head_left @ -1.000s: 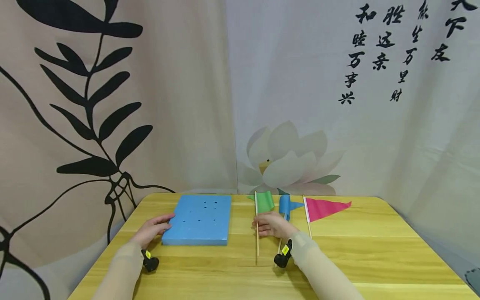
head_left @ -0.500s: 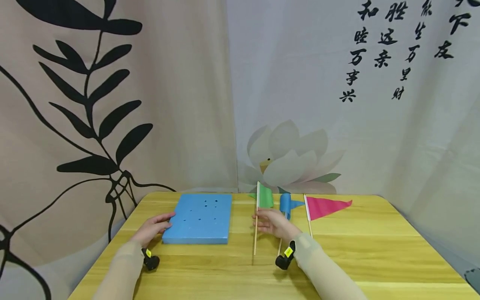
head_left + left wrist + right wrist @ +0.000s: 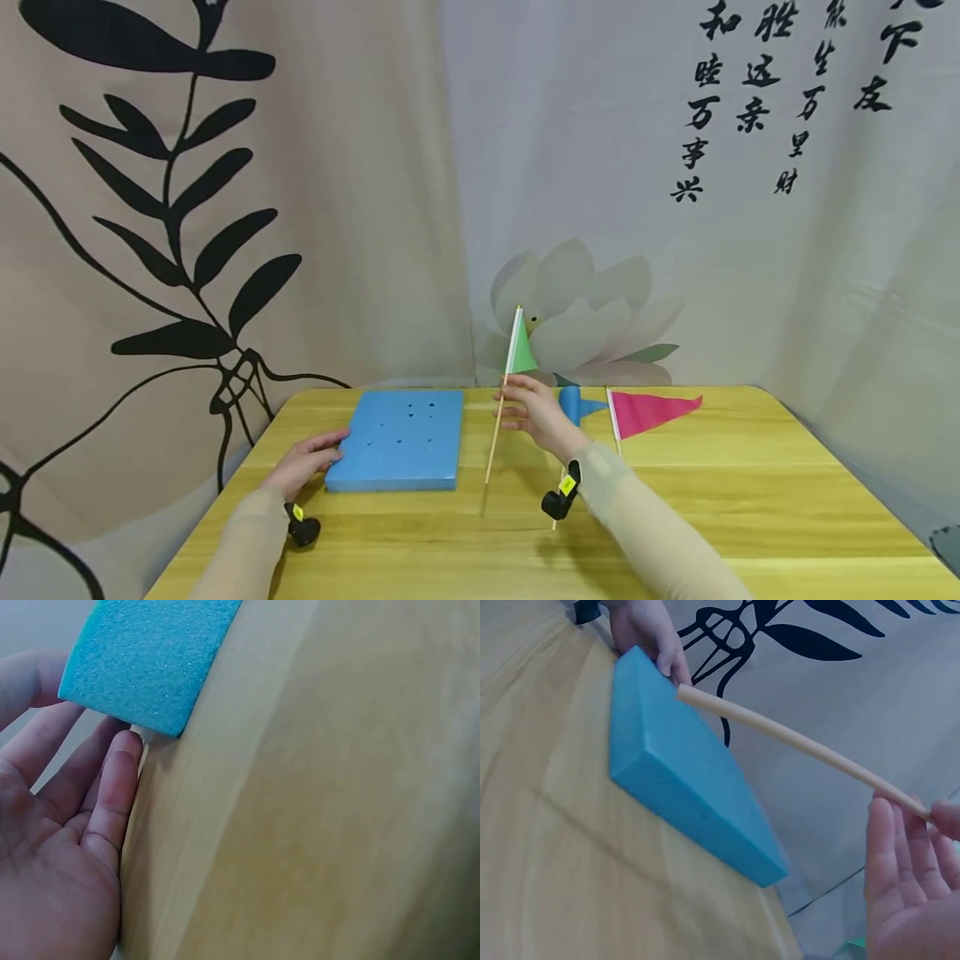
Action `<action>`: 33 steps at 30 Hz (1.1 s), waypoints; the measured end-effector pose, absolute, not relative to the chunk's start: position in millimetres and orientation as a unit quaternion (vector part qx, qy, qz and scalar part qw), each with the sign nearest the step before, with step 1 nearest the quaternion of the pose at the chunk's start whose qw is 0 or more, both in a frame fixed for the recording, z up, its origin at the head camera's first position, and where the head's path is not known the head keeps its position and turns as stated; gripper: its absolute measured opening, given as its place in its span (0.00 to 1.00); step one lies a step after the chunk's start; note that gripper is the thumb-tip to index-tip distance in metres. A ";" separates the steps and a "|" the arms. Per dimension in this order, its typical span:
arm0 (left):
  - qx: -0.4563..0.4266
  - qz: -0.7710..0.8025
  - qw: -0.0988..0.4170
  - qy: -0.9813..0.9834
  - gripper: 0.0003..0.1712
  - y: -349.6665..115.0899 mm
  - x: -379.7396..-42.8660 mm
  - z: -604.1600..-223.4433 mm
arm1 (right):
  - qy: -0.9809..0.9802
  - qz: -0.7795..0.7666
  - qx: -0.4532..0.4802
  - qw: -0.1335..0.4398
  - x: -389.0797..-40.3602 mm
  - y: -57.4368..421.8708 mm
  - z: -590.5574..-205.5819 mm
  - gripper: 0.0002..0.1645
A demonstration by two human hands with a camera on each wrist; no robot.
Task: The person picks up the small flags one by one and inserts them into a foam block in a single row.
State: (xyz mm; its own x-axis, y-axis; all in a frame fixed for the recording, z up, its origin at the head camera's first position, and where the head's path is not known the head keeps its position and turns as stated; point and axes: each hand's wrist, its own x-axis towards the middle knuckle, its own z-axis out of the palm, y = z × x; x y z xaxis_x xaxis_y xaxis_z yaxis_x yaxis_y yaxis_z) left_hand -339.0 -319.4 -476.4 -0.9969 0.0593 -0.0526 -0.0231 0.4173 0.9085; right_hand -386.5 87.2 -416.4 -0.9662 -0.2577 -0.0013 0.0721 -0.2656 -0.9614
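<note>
My right hand (image 3: 538, 415) pinches the wooden stick of a small green flag (image 3: 523, 348), raised off the table and slightly tilted. In the right wrist view, the bare end of the stick (image 3: 802, 744) reaches out from the fingertips and overlaps a blue foam board (image 3: 697, 791). That board, with several small holes in its top, lies flat on the table at centre left in the head view. My left hand (image 3: 309, 458) touches its left edge, fingers fairly straight; the left wrist view shows those fingers (image 3: 116, 780) along the foam's side.
A blue flag (image 3: 570, 405), its cloth partly rolled round the stick, lies behind the right wrist. Right of it lies a pink triangular flag (image 3: 651, 415). The wooden table (image 3: 750, 508) ends at a printed curtain (image 3: 390, 208) at the back.
My right hand has lifted the green flag up and slightly left, tilting its lower end leftward; its cloth now hangs as a triangle. The left hand and the board have stayed put.
</note>
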 end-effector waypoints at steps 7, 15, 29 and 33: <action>0.015 0.543 0.035 0.839 0.31 -318.1 -338.3 -478.8 | 0.604 -0.788 -0.083 0.087 -387.5 90.0 -389.2 0.17; 0.016 0.536 0.032 0.843 0.31 -319.2 -338.0 -475.7 | 0.614 -0.776 -0.131 0.062 -387.3 73.1 -369.5 0.19; 0.029 0.543 0.026 0.839 0.30 -323.2 -336.0 -476.0 | 0.592 -0.789 -0.162 0.027 -389.3 -3.9 -376.4 0.16; 0.028 0.540 0.025 0.841 0.30 -319.8 -335.4 -479.1 | 0.595 -0.789 -0.154 0.009 -389.3 -21.9 -381.7 0.14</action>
State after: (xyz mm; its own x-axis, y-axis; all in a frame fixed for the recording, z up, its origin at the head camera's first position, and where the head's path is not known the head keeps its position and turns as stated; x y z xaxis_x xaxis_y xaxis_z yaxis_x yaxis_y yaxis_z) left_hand -335.4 -319.8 -479.1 -0.9971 0.0746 -0.0123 0.0199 0.4157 0.9093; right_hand -389.3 -21.9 -381.7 -0.9526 -0.1964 0.2324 -0.1695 -0.2917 -0.9413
